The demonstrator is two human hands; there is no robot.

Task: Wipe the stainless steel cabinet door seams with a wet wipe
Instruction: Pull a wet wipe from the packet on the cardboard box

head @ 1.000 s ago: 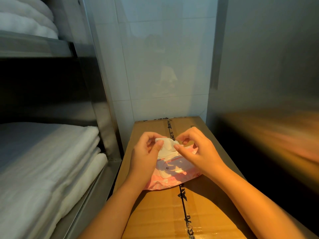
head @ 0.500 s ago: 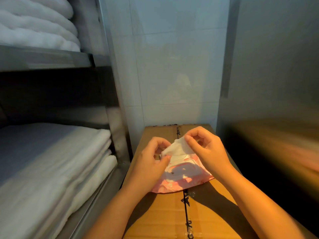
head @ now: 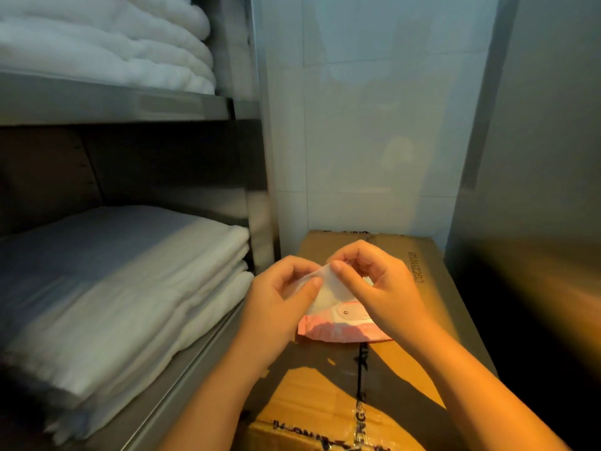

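Observation:
A pink wet wipe pack [head: 338,330] lies on a cardboard box [head: 432,301] in front of me. A white wet wipe [head: 327,288] rises out of the pack's opening. My left hand [head: 283,297] and my right hand [head: 380,281] both pinch the wipe's top edge between thumb and fingers, just above the pack. The stainless steel cabinet [head: 257,177] stands open on the left, its upright frame edge beside the box. A stainless steel door panel [head: 536,157] fills the right side.
Folded white towels [head: 123,281] lie on the cabinet's lower shelf, and rolled white towels [head: 107,43] on the upper shelf. A white tiled wall [head: 374,109] is straight ahead behind the box. The box is sealed with printed tape [head: 359,362].
The wipe has been drawn further up out of the pack, with both hands now pinching its top. The view has shifted so the cabinet shelves take up more of the left.

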